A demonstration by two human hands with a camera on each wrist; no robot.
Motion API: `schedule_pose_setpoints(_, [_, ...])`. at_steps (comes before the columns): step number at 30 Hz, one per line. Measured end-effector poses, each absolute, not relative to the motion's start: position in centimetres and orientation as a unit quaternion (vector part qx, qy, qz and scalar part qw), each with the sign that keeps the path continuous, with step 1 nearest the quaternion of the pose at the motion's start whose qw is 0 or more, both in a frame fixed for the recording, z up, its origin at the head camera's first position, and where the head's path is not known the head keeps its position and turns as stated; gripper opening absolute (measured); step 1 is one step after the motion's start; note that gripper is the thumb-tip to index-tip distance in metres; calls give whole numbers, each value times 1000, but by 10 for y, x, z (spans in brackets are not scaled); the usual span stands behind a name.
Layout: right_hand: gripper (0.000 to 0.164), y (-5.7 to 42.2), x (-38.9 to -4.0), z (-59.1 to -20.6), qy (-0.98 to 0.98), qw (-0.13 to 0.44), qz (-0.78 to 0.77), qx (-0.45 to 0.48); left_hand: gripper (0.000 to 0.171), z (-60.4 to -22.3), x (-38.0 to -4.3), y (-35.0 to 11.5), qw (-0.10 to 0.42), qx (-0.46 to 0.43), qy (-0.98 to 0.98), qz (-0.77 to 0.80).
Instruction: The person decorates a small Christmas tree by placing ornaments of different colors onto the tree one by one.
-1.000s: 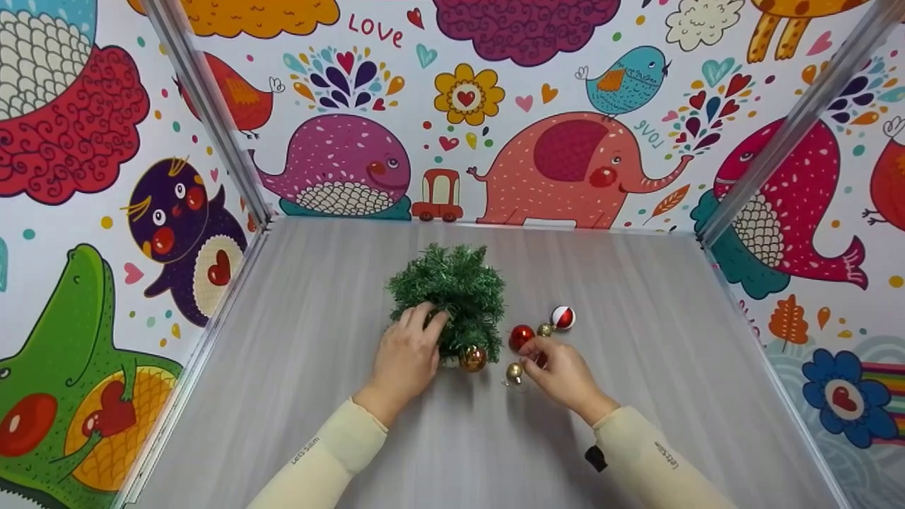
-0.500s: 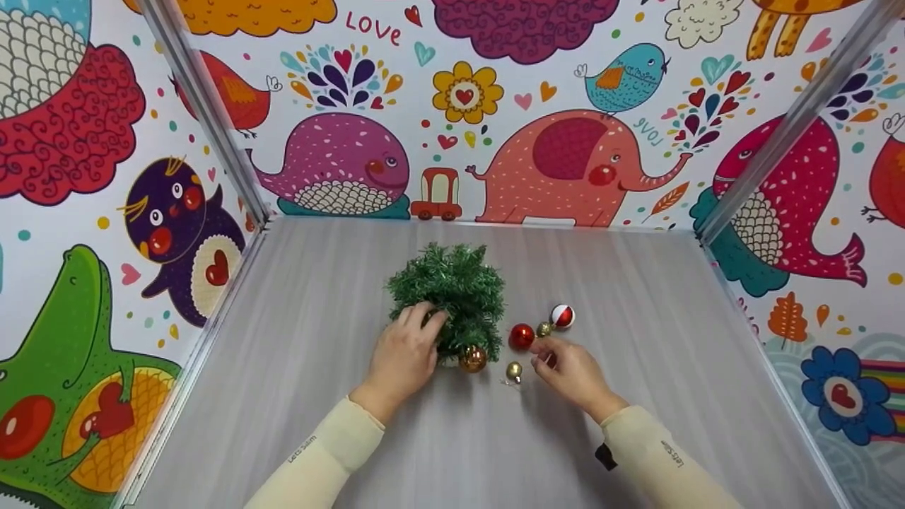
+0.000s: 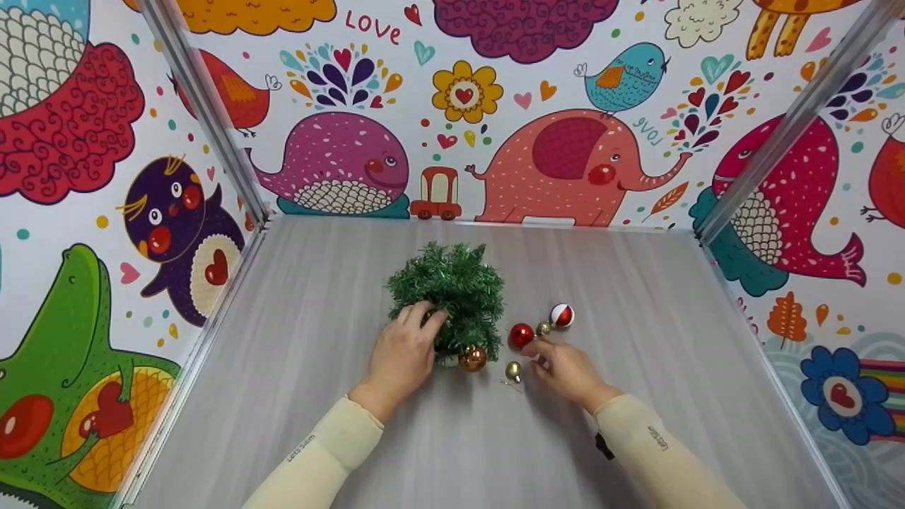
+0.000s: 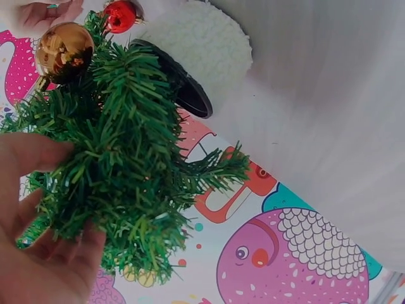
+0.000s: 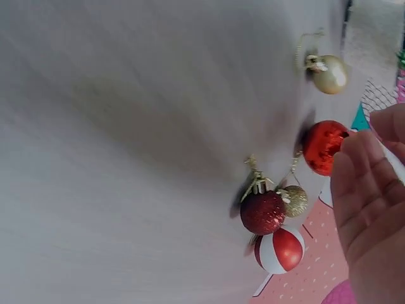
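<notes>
1. Left hand (image 3: 404,357): reaches forward and inward, back of hand up. Fingers bent around the branches, thumb on the other side, clamped on the small green tree (image 3: 449,283).
2. Tree: middle of the tabletop (image 3: 311,297), ahead of the left hand; copper-gold ball (image 3: 472,358) at its lower front. White base (image 4: 205,54) with black rim shows in the left wrist view.
3. Right hand (image 3: 571,371): low over the tabletop, angled forward and inward. Fingers fairly straight and side by side, thumb slightly apart from them; tips at the red ball (image 3: 522,337), can't tell if touching.
4. Around the right hand: plain gold ball (image 3: 513,369) just left, on the tabletop; glittery gold ball (image 3: 544,329) and red-and-white ball (image 3: 563,315) beyond the fingers; dark red glittery ball (image 5: 262,213) beside those two, clear in the right wrist view.
5. Both forearms, in cream sleeves (image 3: 318,452), come in from the near edge, well apart, slanting inward.
</notes>
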State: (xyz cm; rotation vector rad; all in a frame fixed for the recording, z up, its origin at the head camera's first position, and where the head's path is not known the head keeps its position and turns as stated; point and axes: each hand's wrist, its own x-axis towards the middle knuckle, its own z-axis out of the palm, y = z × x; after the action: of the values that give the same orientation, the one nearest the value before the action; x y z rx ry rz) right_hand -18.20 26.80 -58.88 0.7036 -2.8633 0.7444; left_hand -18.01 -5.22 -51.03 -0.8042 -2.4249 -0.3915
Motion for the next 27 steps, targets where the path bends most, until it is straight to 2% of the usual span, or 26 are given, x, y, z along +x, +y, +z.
schedule_pose_setpoints(5, [35,265,-190,-597,-930,72,198,302,54,-509,-179,-53,269,-303,-903,-146])
schedule_pose_setpoints(11, [35,265,-197,-601,-917,71,188,345,57,-507,-179,-55,256,-306,-905,-147])
schedule_pose_setpoints(16, [33,267,-199,-602,-912,2,280,301,56,-506,-180,-56,254,-309,-905,-148])
schedule_pose_setpoints(19, [29,267,-199,-605,-908,-20,320,271,56,-507,-181,-57,255,-312,-903,-148])
schedule_pose_setpoints(27, [24,260,-194,-615,-926,16,326,189,55,-509,-182,-57,253,-311,-904,-147])
